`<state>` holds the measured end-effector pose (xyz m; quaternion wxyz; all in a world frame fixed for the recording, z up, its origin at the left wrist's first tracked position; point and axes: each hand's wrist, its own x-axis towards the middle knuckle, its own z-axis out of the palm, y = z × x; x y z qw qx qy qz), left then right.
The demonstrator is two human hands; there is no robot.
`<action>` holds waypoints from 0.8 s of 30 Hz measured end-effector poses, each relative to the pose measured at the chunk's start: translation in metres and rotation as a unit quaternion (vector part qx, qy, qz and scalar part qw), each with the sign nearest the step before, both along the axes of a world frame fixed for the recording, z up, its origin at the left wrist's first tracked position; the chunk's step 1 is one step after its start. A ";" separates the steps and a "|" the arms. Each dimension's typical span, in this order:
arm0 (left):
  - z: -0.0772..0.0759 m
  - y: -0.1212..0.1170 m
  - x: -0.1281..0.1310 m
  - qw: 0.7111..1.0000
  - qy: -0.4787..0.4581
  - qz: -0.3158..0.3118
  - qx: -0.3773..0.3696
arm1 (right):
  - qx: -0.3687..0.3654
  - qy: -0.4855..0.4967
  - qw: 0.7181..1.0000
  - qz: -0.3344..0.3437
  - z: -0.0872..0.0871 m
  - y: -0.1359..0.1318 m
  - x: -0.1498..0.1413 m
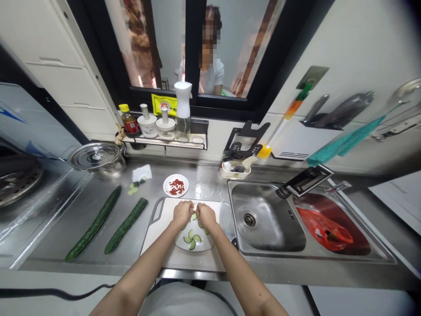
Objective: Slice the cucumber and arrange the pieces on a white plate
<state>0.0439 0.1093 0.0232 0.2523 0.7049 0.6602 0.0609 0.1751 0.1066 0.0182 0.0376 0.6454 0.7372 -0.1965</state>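
Observation:
My left hand (183,214) and my right hand (207,216) meet over the far part of a white plate (205,245). Both have their fingertips pinched close together; whatever is between them is too small to make out. Cut cucumber slices (192,239) lie on the plate, several fanned like a pinwheel near its front edge. Other slices are partly covered by my hands. Under the plate is a white cutting board (154,243) with a grey handle. Just beyond the board stands a small white dish (166,188) of chopped red bits (176,187).
Two whole cucumbers (95,228) lie left of the board, near cucumber scraps (133,189). A knife (229,219) rests along the board's right side, beside the sink (269,219). A lidded pot (98,160) stands back left. Beyond the window is a person (213,77).

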 end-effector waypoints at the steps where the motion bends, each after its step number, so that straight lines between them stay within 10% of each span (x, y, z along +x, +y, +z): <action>1: 0.000 0.000 0.000 1.000 -0.002 0.001 0.002 | 0.001 0.002 1.000 -0.002 0.000 0.000 0.000; 11: 0.002 0.004 -0.008 0.998 -0.053 0.040 0.021 | 0.027 0.042 0.998 -0.030 0.009 -0.010 0.004; 24: -0.001 0.076 -0.099 0.987 0.056 0.148 0.025 | 0.060 0.133 0.986 -0.084 0.022 -0.042 0.017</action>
